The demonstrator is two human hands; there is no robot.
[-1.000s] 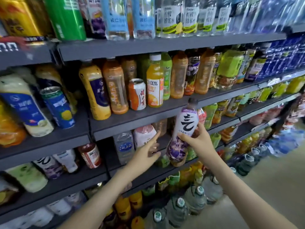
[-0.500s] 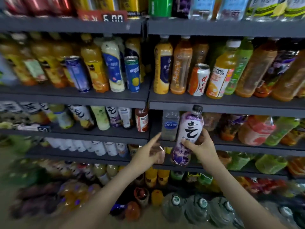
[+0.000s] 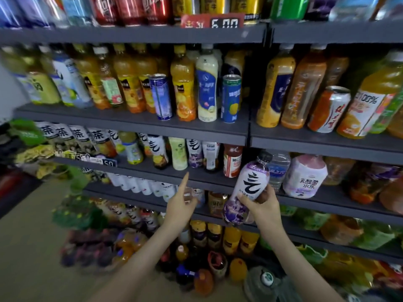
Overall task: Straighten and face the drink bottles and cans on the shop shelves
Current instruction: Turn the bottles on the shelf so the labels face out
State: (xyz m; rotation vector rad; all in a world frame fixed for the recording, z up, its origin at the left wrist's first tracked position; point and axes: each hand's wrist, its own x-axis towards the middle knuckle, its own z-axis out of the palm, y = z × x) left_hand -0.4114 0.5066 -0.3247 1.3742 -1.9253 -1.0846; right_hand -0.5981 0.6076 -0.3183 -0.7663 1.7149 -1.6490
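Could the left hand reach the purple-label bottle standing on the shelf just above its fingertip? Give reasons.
Probably yes: the left hand is empty, its index finger raised just below that purple-label bottle, which stands in the shelf front row with nothing before it.

A shop's drinks aisle: dark grey shelves (image 3: 135,125) stand packed with rows of bottles and cans, with a red price tag (image 3: 212,21) on the top shelf's edge.
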